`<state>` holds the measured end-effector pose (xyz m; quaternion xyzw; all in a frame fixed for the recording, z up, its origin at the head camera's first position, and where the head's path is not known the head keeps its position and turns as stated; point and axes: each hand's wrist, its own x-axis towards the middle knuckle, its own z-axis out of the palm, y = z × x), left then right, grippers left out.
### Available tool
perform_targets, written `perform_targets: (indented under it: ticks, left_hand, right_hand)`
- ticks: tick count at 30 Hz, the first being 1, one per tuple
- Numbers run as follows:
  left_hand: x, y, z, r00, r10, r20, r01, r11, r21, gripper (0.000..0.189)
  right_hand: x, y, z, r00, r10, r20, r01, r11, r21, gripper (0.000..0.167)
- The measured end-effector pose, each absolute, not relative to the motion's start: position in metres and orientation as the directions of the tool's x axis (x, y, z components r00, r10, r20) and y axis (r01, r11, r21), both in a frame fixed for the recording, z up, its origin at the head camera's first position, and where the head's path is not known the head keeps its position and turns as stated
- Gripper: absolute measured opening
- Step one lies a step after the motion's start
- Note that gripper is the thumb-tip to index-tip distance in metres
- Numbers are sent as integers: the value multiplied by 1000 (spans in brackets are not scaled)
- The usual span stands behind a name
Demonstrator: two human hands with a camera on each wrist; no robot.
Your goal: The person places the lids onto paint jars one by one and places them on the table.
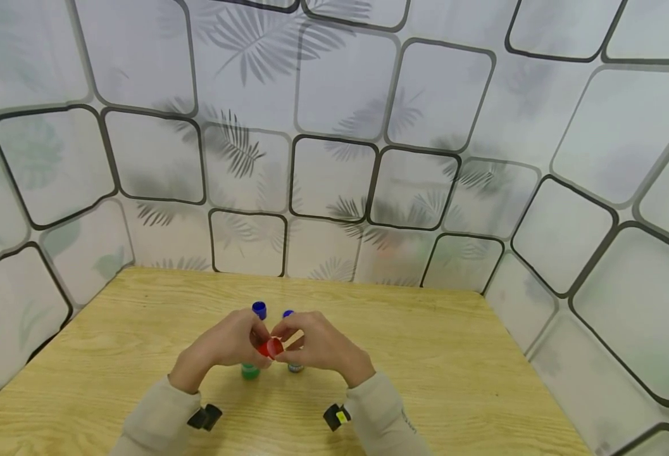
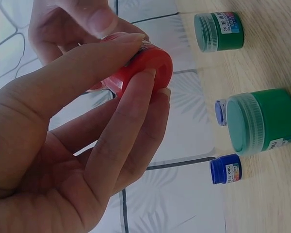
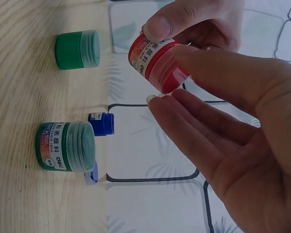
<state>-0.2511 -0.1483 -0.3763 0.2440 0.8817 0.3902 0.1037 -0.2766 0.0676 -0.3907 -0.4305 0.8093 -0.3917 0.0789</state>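
Note:
A small red paint jar [image 3: 143, 56] with a printed label and a clear ribbed lid [image 3: 163, 70] is held above the table between both hands. My left hand [image 1: 234, 339] grips the jar's body, thumb on one side and fingertips on its red base [image 2: 157, 60]. My right hand [image 1: 318, 342] pinches around the lid, its thumb over the upper edge and its fingertips right at the lower edge. Beneath the hands stand two green paint jars [image 2: 276, 116] with their lids on, one left [image 1: 250, 372] and one right [image 1: 295, 368], partly hidden in the head view.
Farther back on the wooden table [image 1: 425, 373] stands a blue paint jar [image 1: 259, 310] without its lid. A blue lid [image 3: 91, 174] lies to its right. A patterned wall covering [image 1: 334, 177] rises along the table's back and sides.

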Motion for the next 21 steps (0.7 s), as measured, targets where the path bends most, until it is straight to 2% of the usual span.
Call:
perform_targets:
  ticks: [4, 10, 17, 21]
  left_hand:
    - [-251, -150, -377, -851, 525, 19, 364, 563, 742, 15]
    - [-251, -149, -377, -845, 534, 27, 374, 554, 743, 15]
    - [-250, -149, -376, -846, 532, 32, 386, 570, 726, 15]
    - [-250, -148, -376, -850, 526, 34, 389, 582, 714, 14]
  right_hand:
    - [-276, 68, -392, -594, -769, 237, -661, 299, -688, 30]
    - [-278, 67, -395, -557, -784, 275, -698, 262, -667, 25]
    - [-279, 66, -396, -582, -772, 255, -680, 290, -673, 18]
    - [-279, 66, -395, -599, -762, 246, -690, 335, -641, 13]
